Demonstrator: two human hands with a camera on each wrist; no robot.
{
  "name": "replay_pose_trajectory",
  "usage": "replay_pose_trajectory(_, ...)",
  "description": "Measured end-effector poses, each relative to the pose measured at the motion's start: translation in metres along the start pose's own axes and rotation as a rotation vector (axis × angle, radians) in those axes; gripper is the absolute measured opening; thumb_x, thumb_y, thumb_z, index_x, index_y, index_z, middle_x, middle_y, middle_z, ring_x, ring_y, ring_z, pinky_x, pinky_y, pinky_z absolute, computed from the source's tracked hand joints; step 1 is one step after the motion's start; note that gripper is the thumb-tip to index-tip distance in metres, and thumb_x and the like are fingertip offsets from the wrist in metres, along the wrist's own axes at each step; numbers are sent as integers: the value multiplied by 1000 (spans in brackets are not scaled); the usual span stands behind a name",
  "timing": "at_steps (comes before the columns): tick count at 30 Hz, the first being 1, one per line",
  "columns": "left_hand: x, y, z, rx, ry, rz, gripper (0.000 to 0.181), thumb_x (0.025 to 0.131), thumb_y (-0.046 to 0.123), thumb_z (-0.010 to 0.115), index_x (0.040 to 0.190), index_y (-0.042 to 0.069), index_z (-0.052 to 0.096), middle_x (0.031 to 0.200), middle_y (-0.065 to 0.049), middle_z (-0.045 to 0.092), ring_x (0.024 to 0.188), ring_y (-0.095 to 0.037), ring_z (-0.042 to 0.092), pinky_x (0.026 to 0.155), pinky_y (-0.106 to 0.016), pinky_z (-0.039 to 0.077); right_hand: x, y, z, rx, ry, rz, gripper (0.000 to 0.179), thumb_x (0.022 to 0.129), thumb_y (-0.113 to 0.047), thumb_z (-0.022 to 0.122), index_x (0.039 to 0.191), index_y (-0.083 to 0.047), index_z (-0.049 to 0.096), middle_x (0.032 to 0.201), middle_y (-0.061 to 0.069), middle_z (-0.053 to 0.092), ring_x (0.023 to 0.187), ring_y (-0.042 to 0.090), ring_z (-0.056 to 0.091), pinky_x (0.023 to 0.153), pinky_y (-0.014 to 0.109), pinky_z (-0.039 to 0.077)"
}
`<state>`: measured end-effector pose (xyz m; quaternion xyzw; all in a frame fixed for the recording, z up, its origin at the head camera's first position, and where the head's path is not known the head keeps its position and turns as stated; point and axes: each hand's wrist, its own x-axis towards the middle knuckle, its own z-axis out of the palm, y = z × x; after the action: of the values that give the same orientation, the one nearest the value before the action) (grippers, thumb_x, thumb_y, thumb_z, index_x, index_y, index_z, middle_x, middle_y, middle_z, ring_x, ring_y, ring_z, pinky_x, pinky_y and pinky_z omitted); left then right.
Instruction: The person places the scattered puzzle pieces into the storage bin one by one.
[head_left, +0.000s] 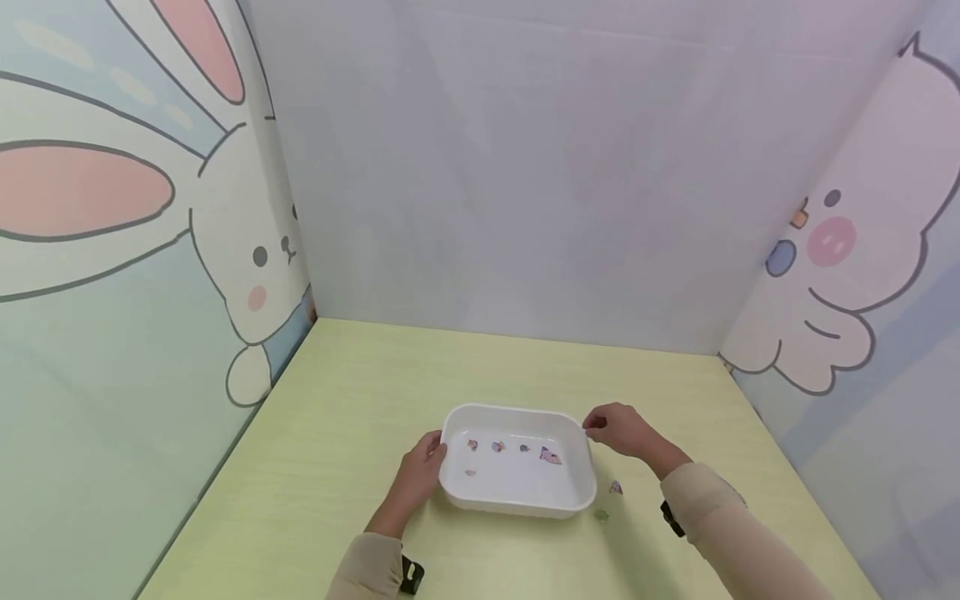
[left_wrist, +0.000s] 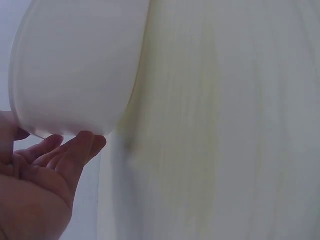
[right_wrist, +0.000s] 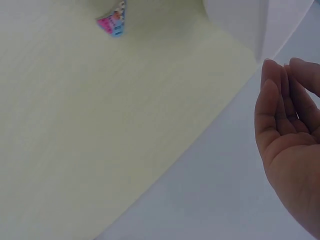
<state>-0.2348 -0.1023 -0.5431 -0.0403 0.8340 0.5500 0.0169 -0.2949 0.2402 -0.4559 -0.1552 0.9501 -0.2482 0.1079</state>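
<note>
A white tray (head_left: 517, 493) with rounded corners stands at the front middle of the table. My left hand (head_left: 422, 475) grips its left end, thumb over the rim and fingers against the outer wall, which the left wrist view shows close up. My right hand (head_left: 622, 429) is at the tray's far right corner, fingertips right at the rim; in the right wrist view its fingers curve loosely towards the thumb, with nothing showing between them. Inside the tray lie several small colourful printed pieces, the largest a pinkish piece (head_left: 550, 456) on the right.
On the table (head_left: 300, 467), right of the tray, lie a small printed triangular piece (head_left: 616, 487), pink and blue, and a small greenish piece (head_left: 602, 516). Behind is a pale grey backdrop (head_left: 510, 183); cartoon-printed side panels (head_left: 112, 375) flank the table.
</note>
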Motion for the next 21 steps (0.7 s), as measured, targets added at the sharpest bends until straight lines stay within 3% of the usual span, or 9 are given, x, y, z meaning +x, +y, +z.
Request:
replay_pose_trajectory(10,2,-2,0,1,3,-3,42,103,21,46,138,-2,49,136,-22,53,127,-42,46,104,-58,36,-19,32,6,-35,23,0,6,88,-2,67,92,1,68,79,-3,62,72,14,58,64,34,52)
replay_pose_trajectory(21,2,-4,0,8,5,10,42,102,21,47,137,-2,49,135,-22,54,126,-42,47,103,-58,36,-31,45,26,-62,30,43,4,83,-1,69,87,-1,68,77,-2,61,72,15,57,65,35,52)
